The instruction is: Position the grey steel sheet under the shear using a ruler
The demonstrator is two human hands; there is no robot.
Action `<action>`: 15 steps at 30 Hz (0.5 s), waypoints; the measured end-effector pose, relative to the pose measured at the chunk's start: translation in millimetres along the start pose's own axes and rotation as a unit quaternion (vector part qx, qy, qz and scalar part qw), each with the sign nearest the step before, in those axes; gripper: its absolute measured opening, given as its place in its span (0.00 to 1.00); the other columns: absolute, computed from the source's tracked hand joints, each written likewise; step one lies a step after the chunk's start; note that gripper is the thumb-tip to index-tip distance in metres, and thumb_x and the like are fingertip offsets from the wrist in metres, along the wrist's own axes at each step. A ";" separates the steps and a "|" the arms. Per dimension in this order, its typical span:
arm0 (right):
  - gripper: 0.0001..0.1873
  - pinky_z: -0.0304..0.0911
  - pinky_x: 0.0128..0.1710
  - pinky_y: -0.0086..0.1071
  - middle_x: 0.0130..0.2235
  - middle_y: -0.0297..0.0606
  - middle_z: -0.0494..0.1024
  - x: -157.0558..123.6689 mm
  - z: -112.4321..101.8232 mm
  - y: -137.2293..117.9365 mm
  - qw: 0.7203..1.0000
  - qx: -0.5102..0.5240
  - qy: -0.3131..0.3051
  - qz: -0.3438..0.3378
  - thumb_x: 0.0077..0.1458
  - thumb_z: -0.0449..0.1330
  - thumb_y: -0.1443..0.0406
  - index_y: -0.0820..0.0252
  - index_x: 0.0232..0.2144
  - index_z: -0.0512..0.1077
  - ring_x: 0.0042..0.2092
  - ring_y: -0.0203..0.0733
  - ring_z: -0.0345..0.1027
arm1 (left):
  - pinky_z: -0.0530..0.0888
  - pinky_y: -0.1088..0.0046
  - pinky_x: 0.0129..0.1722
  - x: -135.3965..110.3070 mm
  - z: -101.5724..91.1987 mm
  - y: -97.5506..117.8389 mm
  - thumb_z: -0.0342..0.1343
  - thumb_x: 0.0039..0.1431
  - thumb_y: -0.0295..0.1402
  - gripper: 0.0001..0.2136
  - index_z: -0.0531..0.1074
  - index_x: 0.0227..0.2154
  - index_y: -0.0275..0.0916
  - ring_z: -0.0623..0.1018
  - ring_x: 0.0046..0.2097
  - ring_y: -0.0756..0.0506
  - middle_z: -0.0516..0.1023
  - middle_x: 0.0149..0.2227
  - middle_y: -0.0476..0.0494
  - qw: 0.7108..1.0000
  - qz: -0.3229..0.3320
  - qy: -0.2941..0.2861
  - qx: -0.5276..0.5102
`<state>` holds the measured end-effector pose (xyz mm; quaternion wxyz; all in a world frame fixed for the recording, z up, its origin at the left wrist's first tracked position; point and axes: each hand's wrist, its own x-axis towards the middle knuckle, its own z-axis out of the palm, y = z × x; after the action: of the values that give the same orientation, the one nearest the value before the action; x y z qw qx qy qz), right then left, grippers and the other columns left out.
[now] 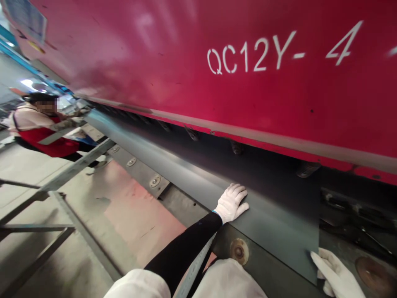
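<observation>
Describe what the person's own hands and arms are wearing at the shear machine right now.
Both hands wear white knitted work gloves. The left hand has a thin blue trim at the glove cuff, and its arm is covered by a tight black sleeve running up to a white short sleeve. Of the right hand only the white glove shows; its arm is out of frame.

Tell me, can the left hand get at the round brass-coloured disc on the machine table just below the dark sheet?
Probably yes. The left hand lies flat on the dark sheet, and the disc sits uncovered just below it, with nothing between them.
</observation>
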<state>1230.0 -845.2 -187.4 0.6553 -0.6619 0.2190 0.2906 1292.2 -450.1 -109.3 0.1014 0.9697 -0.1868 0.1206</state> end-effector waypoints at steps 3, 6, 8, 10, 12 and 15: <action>0.40 0.42 0.20 0.22 0.28 0.30 0.66 -1.0 0.7 11.3 1.000 -0.021 0.007 -0.007 0.44 0.69 0.38 0.57 0.50 0.69 0.29 0.33 0.55 | 0.60 0.49 0.70 -9.8 -1.7 1.0 0.53 0.67 0.50 0.26 0.69 0.60 0.38 0.66 0.67 0.35 0.72 0.62 0.35 1.000 0.000 0.001 -0.002; 0.41 0.41 0.20 0.23 0.27 0.31 0.66 -3.5 1.0 14.7 0.999 -0.033 0.012 -0.006 0.43 0.69 0.38 0.57 0.50 0.69 0.28 0.33 0.55 | 0.60 0.49 0.70 -15.4 -4.4 3.3 0.53 0.67 0.49 0.26 0.69 0.60 0.37 0.66 0.67 0.35 0.72 0.62 0.35 1.000 0.002 0.004 -0.004; 0.42 0.41 0.20 0.23 0.27 0.31 0.66 -6.1 1.6 13.1 0.999 -0.031 0.010 0.000 0.41 0.69 0.37 0.58 0.49 0.69 0.27 0.33 0.54 | 0.60 0.50 0.70 -17.4 -5.8 4.7 0.53 0.67 0.49 0.25 0.69 0.60 0.37 0.66 0.66 0.35 0.72 0.61 0.35 1.000 0.004 0.006 -0.004; 0.43 0.40 0.20 0.23 0.27 0.31 0.66 -8.8 2.5 9.7 1.000 -0.026 0.007 0.008 0.40 0.69 0.36 0.58 0.49 0.68 0.26 0.32 0.54 | 0.60 0.50 0.70 -18.4 -5.8 6.1 0.53 0.68 0.48 0.25 0.69 0.60 0.37 0.67 0.66 0.35 0.72 0.61 0.35 1.000 0.003 0.006 -0.002; 0.44 0.38 0.21 0.22 0.25 0.30 0.65 -10.6 2.7 5.4 1.000 -0.017 0.004 0.016 0.40 0.69 0.36 0.58 0.48 0.68 0.25 0.31 0.53 | 0.60 0.50 0.70 -17.8 -4.0 7.8 0.53 0.68 0.47 0.24 0.69 0.60 0.37 0.67 0.66 0.36 0.72 0.62 0.35 1.000 0.003 0.007 -0.001; 0.45 0.36 0.21 0.22 0.25 0.31 0.67 -10.1 0.1 -2.6 1.000 -0.005 0.001 0.022 0.38 0.69 0.35 0.58 0.48 0.67 0.23 0.28 0.50 | 0.60 0.50 0.70 -11.9 2.7 12.4 0.53 0.68 0.47 0.24 0.69 0.60 0.37 0.67 0.66 0.36 0.72 0.62 0.35 1.000 0.005 0.009 0.002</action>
<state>1224.3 -845.9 -178.7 0.6453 -0.6604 0.2326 0.3056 1277.2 -458.1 -113.2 0.1004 0.9679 -0.1901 0.1300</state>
